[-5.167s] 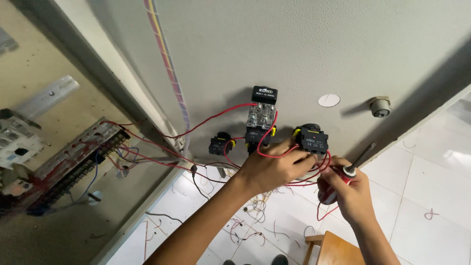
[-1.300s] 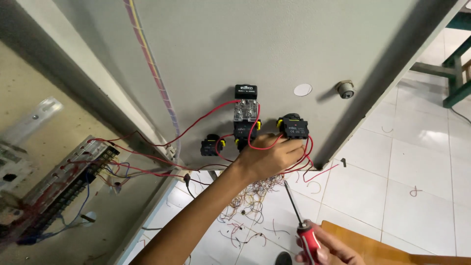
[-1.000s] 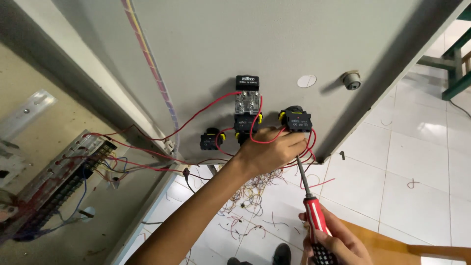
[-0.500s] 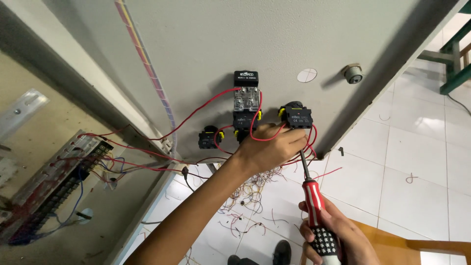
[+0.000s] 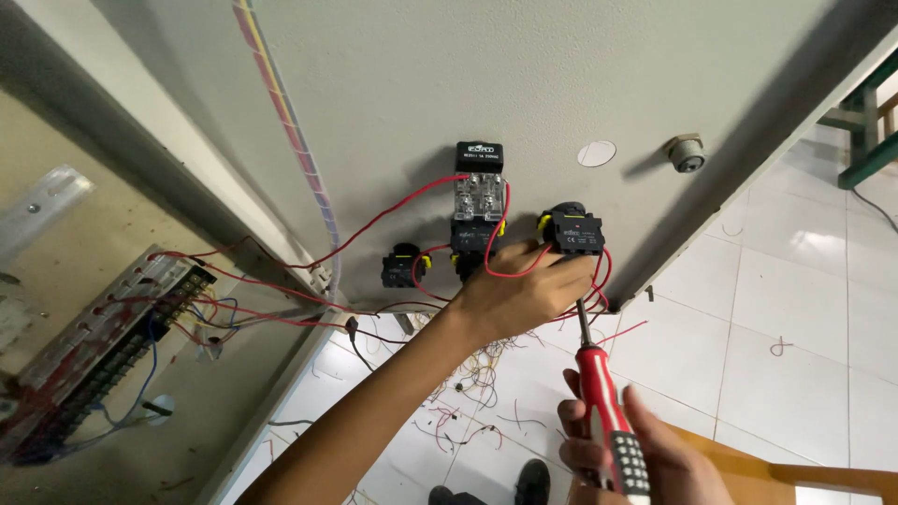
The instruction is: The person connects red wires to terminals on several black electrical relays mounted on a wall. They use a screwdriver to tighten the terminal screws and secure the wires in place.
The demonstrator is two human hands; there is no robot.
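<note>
Head camera view, looking down past two bare forearms at the inside of a grey cabinet door [image 5: 561, 75] that swings open over a white tiled floor. At the centre is a black switch block [image 5: 572, 230] fixed to the door, with red wires [image 5: 510, 271] looping from it. It sits just above and slightly right of the left hand [image 5: 524, 295], whose fingers are curled against the block's lower edge and the wires there; whether they pinch a wire or only steady it cannot be told. Directly below, the right hand [image 5: 636, 458] is closed around the red and black handle of a screwdriver [image 5: 603, 393]. The tool's long axis runs nearly straight up, leaning slightly left, and its thin metal shaft ends at the left hand's fingers, just under the block. So the block lies up and away from the right hand along the line of the shaft, while the left hand is much the nearer of the two. Left of the block stand a taller clear-and-black block [image 5: 479, 201] and a small black one [image 5: 400, 269], also wired in red. Further left, inside the cabinet, is a terminal strip [image 5: 103, 346]. Wire scraps [image 5: 477, 402] litter the tiles below.
</note>
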